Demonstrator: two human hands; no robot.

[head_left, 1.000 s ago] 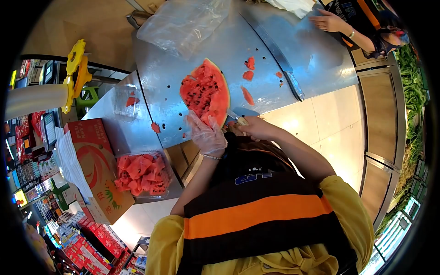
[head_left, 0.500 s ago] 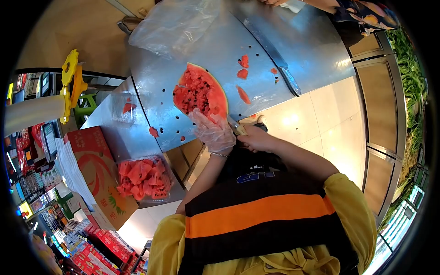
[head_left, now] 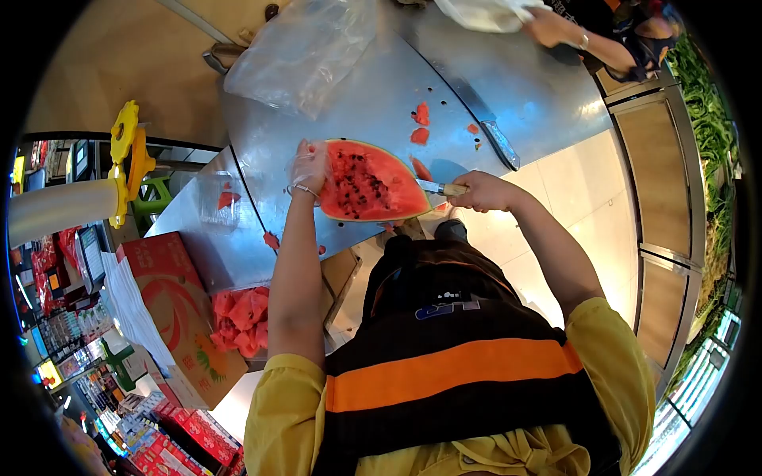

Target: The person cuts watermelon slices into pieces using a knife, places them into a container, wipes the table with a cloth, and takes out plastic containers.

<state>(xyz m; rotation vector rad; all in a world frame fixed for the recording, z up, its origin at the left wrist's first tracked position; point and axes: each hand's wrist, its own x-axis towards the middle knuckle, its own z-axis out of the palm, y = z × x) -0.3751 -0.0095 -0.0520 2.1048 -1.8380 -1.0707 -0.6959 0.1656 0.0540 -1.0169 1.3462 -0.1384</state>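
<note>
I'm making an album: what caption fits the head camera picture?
Clear-gloved left hand holds a red, green-rinded watermelon piece; right hand grips a pale-handled metal knife.

White glare on floor tiles (head_left: 508, 246), strong fisheye bend, black corners

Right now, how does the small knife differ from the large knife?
The small knife is gripped in the right hand; the large knife lies loose on the metal table.
The small knife's handle is pale; the large knife's is dark.
The small knife's blade meets the watermelon; the large knife's is clear of it.
Both have metal blades.
</note>
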